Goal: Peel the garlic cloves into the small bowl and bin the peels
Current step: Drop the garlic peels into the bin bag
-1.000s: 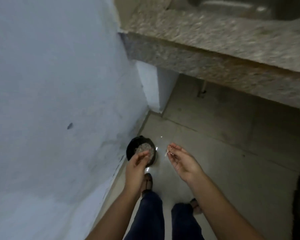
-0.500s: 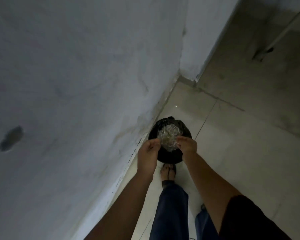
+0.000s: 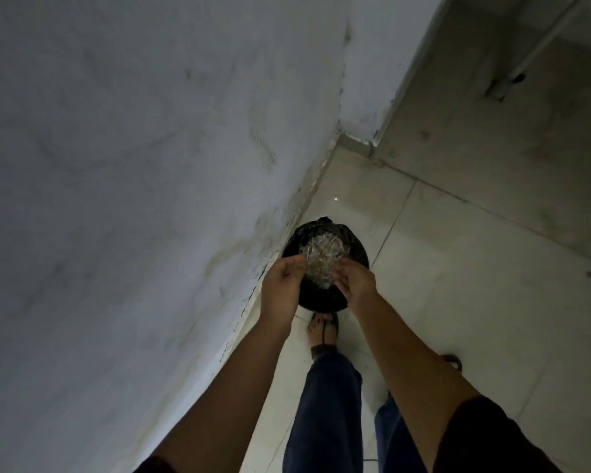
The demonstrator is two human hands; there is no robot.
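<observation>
hovering left hand (image 3: 282, 285) and right hand (image 3: 355, 281) right over the black-lined bin (image 3: 321, 302) down by the wall (image 3: 151, 165), probably to drop scraps straight onto the peels (image 3: 321, 259) piled inside, not the floor (image 3: 458, 268). both half-curled, fingertips angled down; too dim to tell about anything pinched. no bowl or cloves in view.

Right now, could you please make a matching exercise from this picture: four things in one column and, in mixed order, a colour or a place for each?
Column one
1. bin
2. peels
3. wall
4. foot

Column two
a. pale heap inside the bin
b. grey-white, left of the bin
c. stands on the floor tiles, close to the bin
d. black, right beside the wall

Pairs: 1-d, 2-a, 3-b, 4-c
</observation>
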